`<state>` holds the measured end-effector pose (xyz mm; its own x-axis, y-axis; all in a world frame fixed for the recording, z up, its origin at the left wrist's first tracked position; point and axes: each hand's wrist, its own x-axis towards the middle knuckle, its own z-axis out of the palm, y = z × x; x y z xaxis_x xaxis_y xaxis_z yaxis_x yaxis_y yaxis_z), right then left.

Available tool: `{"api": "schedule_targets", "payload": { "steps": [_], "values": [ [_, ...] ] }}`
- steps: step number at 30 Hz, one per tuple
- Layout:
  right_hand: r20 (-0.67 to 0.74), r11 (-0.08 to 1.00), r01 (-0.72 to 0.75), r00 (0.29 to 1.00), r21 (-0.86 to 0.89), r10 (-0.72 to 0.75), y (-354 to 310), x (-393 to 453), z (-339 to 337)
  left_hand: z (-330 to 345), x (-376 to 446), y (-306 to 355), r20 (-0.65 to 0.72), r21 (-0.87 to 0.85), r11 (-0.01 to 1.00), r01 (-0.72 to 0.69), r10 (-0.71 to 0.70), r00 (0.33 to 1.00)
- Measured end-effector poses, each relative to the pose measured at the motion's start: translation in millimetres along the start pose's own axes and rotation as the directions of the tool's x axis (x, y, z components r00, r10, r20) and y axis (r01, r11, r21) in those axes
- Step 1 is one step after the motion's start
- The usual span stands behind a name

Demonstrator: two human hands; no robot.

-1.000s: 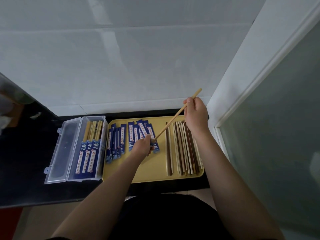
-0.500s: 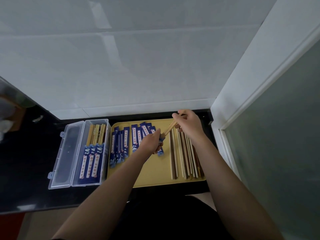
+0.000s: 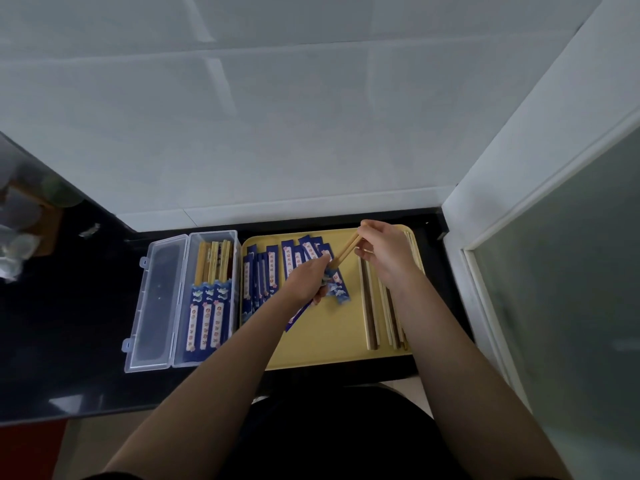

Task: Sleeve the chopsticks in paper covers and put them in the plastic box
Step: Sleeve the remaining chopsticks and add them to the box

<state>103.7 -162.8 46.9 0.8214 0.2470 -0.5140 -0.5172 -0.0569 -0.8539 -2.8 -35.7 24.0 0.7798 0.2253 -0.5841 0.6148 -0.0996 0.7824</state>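
Note:
My left hand grips a blue paper cover above the yellow tray. A pale chopstick pair is partly inside that cover, with my right hand pinching its upper end. Several loose blue covers lie on the tray's left half. Bare chopsticks lie in a row along its right side. The clear plastic box stands left of the tray with its lid flat open. It holds three sleeved chopstick pairs.
The tray and box rest on a black counter against a white tiled wall. A white door frame with frosted glass stands at the right. Blurred jars on a wooden board sit at the far left.
My right hand has come down toward my left, pushing the chopsticks deeper into the blue cover. The cover has lifted off the tray in my left hand.

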Motion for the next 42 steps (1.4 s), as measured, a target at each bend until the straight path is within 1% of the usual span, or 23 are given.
{"api": "schedule_targets", "payload": {
  "steps": [2, 4, 7, 9, 10, 11, 13, 14, 16, 19, 20, 23, 24, 26, 28, 31, 35, 37, 38, 39, 42],
  "values": [
    [-0.016, 1.000, -0.009, 1.000, 0.007, 0.009, 6.2, 0.3, 9.0, -7.4, -4.5, -1.7, 0.034, -0.001, 0.999, -0.039, 0.039, 0.999],
    [-0.023, 1.000, -0.015, 1.000, 0.020, 0.015, 10.5, 0.2, 16.1, -14.5, -9.8, -3.8, 0.034, -0.013, 0.999, -0.047, 0.047, 0.998],
    [-0.005, 0.999, -0.008, 1.000, 0.038, 0.009, 17.0, -1.5, 31.9, -29.9, -14.6, -14.4, 0.038, -0.087, 0.995, -0.046, 0.050, 0.998],
    [0.007, 1.000, -0.015, 1.000, 0.019, 0.015, 24.2, -3.4, 43.5, -39.4, -18.1, -20.7, 0.007, -0.149, 0.988, -0.025, 0.026, 1.000],
    [0.005, 0.999, -0.029, 1.000, -0.017, 0.029, 30.4, -4.4, 52.3, -47.3, -20.0, -24.9, -0.045, -0.161, 0.987, -0.019, 0.012, 0.999],
    [-0.005, 0.997, -0.045, 0.999, -0.070, 0.045, 36.3, -5.2, 57.3, -53.4, -20.3, -28.6, -0.124, -0.130, 0.991, -0.021, 0.005, 0.992],
    [-0.018, 0.970, -0.073, 0.997, -0.233, 0.071, 50.2, -7.4, 70.3, -72.0, -20.0, -41.3, -0.305, -0.017, 1.000, -0.002, -0.003, 0.952],
    [-0.008, 0.944, -0.084, 0.996, -0.320, 0.086, 57.4, -9.1, 77.6, -83.2, -20.8, -48.9, -0.377, 0.012, 1.000, 0.017, -0.011, 0.926],
    [0.031, 0.893, -0.100, 0.992, -0.438, 0.126, 67.4, -14.3, 89.7, -103.0, -22.7, -62.9, -0.480, 0.025, 0.999, 0.049, -0.031, 0.877],
    [0.087, 0.862, -0.103, 0.982, -0.496, 0.168, 79.6, -20.7, 110.3, -128.1, -30.4, -78.7, -0.576, 0.052, 0.992, 0.115, -0.065, 0.815],
    [0.102, 0.858, -0.097, 0.980, -0.505, 0.170, 83.0, -21.9, 117.8, -135.5, -33.4, -83.9, -0.583, 0.080, 0.986, 0.145, -0.071, 0.809],
    [0.110, 0.805, -0.062, 0.982, -0.590, 0.156, 89.7, -21.0, 131.5, -149.1, -35.7, -96.3, -0.544, 0.195, 0.954, 0.229, -0.089, 0.834],
    [0.109, 0.764, -0.040, 0.984, -0.644, 0.143, 92.3, -19.8, 133.5, -152.0, -36.0, -98.4, -0.536, 0.233, 0.939, 0.254, -0.094, 0.839],
    [0.118, 0.646, 0.020, 0.987, -0.763, 0.109, 98.3, -18.1, 136.0, -154.5, -36.9, -100.2, -0.521, 0.318, 0.909, 0.268, -0.069, 0.851],
    [0.127, 0.525, 0.058, 0.987, -0.849, 0.097, 107.0, -17.3, 138.0, -154.2, -36.0, -101.5, -0.465, 0.399, 0.889, 0.224, -0.015, 0.885],
    [0.103, 0.418, 0.050, 0.989, -0.907, 0.105, 121.6, -18.3, 143.0, -150.6, -34.7, -103.3, -0.367, 0.482, 0.864, 0.144, 0.050, 0.929],
    [0.062, 0.270, 0.034, 0.993, -0.962, 0.096, 140.3, -20.6, 151.3, -152.1, -31.8, -103.4, -0.293, 0.504, 0.857, 0.111, 0.049, 0.955],
    [0.036, 0.236, 0.012, 0.995, -0.972, 0.095, 145.6, -21.1, 153.4, -151.9, -31.0, -101.4, -0.291, 0.487, 0.867, 0.108, 0.045, 0.956],
    [0.018, 0.231, -0.004, 0.996, -0.973, 0.090, 147.5, -20.8, 153.4, -151.3, -31.1, -100.1, -0.312, 0.470, 0.876, 0.108, 0.051, 0.949],
    [0.004, 0.238, -0.017, 0.996, -0.971, 0.085, 150.0, -19.1, 152.9, -149.7, -30.6, -98.3, -0.345, 0.448, 0.887, 0.108, 0.060, 0.937],
    [-0.039, 0.301, -0.076, 0.991, -0.950, 0.126, 152.6, -15.8, 149.0, -141.6, -30.5, -90.6, -0.429, 0.417, 0.906, 0.077, 0.121, 0.895]
  ]
}}
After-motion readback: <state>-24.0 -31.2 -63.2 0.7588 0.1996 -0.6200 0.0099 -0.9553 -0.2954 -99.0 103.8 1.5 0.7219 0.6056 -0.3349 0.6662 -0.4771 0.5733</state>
